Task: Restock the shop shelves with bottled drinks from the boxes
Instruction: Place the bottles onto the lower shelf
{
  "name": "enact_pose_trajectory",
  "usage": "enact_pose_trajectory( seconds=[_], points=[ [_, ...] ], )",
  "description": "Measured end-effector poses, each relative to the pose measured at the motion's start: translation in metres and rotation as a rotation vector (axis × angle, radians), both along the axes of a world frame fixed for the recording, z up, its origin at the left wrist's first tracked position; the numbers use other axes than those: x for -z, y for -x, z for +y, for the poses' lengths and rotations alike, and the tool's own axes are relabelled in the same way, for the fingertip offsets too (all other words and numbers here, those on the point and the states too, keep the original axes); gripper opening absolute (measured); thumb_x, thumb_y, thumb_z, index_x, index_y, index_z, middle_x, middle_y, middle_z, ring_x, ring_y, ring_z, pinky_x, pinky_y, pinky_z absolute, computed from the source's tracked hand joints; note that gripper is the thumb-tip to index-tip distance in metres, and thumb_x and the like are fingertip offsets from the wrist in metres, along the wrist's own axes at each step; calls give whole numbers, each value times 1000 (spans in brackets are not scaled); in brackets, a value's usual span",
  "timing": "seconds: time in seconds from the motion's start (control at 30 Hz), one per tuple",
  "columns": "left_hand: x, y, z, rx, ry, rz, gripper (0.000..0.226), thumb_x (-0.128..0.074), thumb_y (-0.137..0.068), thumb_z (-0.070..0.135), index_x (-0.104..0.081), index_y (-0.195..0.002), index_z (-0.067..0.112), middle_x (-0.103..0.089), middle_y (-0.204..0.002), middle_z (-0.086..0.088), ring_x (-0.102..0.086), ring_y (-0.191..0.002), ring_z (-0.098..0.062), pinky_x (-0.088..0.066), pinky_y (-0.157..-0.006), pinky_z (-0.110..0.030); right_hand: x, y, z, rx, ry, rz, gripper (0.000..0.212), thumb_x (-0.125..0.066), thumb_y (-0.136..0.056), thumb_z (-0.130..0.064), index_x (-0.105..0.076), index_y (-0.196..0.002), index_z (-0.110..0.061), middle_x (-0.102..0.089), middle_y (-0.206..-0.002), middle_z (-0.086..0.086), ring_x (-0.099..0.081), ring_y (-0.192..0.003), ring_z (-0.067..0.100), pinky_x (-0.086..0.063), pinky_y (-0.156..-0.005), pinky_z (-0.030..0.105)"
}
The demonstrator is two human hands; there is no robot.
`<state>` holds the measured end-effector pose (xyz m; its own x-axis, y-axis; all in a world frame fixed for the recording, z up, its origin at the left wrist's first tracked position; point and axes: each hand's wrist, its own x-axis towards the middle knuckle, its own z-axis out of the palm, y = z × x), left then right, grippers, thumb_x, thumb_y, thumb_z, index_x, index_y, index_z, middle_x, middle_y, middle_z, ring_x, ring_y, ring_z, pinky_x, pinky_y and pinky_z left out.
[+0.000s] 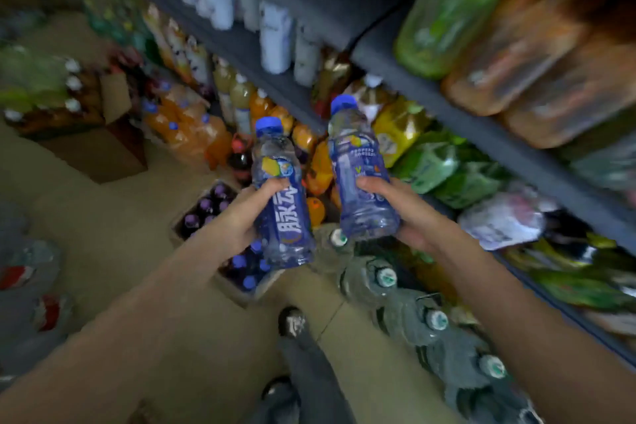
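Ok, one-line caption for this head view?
Each hand, left and right, holds a blue-capped bottle before stocked shelves.

Tan tiled floor [103, 244] — dim light

Tan tiled floor [113, 237] fills lower left of frame. Open box [220, 217] of purple-capped bottles sits on it at centre; large water jugs [385, 280] line lower right. Dark shelves [447, 107] run diagonally across upper right, packed with blurred drinks.

Clear glossy plastic bottles [283, 196], matt cardboard box [237, 289]
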<state>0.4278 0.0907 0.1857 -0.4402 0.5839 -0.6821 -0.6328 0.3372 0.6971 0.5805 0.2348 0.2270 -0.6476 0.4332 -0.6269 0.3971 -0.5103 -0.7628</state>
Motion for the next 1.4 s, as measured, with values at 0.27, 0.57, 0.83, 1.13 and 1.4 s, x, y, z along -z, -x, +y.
enact_pose_trajectory(
  seconds=[0.27,0.57,0.83,1.13,1.4],
  points=[
    [-224,-126,50,435,-406,5,25,-61,-78,29,-61,-97,12,-73,-80,-2,-70,-68,-12,-57,-59,-26,-214,-197,-23,330,69,467,68,-90,-34,-49,-76,-89,-12,-73,-88,9,-70,-73,19,-58,-67,29],
    [-330,-363,120,847,-629,253,40,-77,-62,8,-61,-98,12,-72,-78,-3,-68,-67,-15,-56,-64,-30,-309,-440,-53,670,-139,510,61,-91,-20,-34,-75,-73,-6,-72,-76,13,-70,-65,23,-57,-60,28],
    [-342,-602,158,810,-778,565,44,-79,-63,-3,-55,-94,16,-67,-92,-1,-63,-77,-13,-50,-76,-30,-327,-685,-71,857,-319,436,54,-94,-28,-26,-76,-76,-8,-73,-80,11,-71,-66,20,-57,-53,31],
    [-371,-725,202,872,-897,1096,86,-84,-46,49,-50,-121,24,-59,-119,2,-53,-113,-23,-46,-94,-46,-327,-806,16,1325,-987,228,42,-66,-79,7,-47,-110,-13,-63,-92,-5,-65,-74,-2,-50,-59,12],
    [-377,-766,273,844,-977,1213,72,-88,-50,37,-50,-111,33,-61,-110,8,-54,-110,-16,-47,-91,-36,-311,-870,147,1383,-1061,-184,53,-73,-74,-2,-45,-116,-17,-59,-115,7,-59,-102,27,-51,-89,49]
  ],
)
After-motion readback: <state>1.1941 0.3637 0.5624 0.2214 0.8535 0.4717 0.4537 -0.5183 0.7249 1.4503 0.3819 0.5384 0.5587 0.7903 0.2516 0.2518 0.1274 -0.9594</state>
